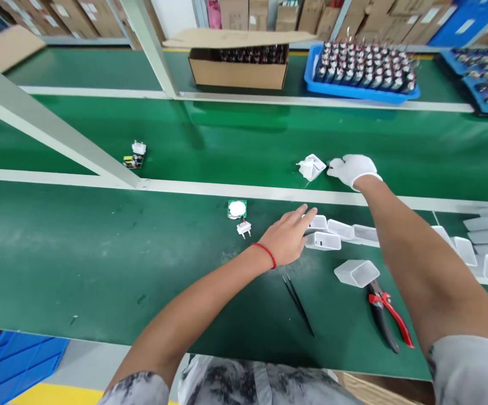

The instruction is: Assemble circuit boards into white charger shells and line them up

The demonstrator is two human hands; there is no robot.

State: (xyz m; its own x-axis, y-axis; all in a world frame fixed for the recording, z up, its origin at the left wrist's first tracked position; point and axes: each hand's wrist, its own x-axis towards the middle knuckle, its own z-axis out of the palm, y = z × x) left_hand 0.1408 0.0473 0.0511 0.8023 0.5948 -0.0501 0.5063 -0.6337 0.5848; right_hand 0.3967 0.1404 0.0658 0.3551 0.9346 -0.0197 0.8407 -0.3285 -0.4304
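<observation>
My left hand (pixel 288 235) is bare with a red string at the wrist. Its fingers stretch flat toward a row of white plastic shells (pixel 340 232) and touch the nearest one. My right hand (pixel 352 169) wears a white glove and reaches across the white rail to the far belt. Its fingers are curled beside a white adapter housing (pixel 312 166); I cannot make out whether they grip anything. A green circuit board with a white disc (pixel 237 209) and a small white plug part (pixel 244 228) lie left of my left hand.
Black tweezers (pixel 298 304) and red-handled pliers (pixel 385 315) lie near the front edge. One loose white shell (pixel 357 273) sits by the pliers. An assembled board with plug (pixel 135 156) rests on the far belt. A cardboard box (pixel 238 67) and blue trays of parts (pixel 360 70) stand behind.
</observation>
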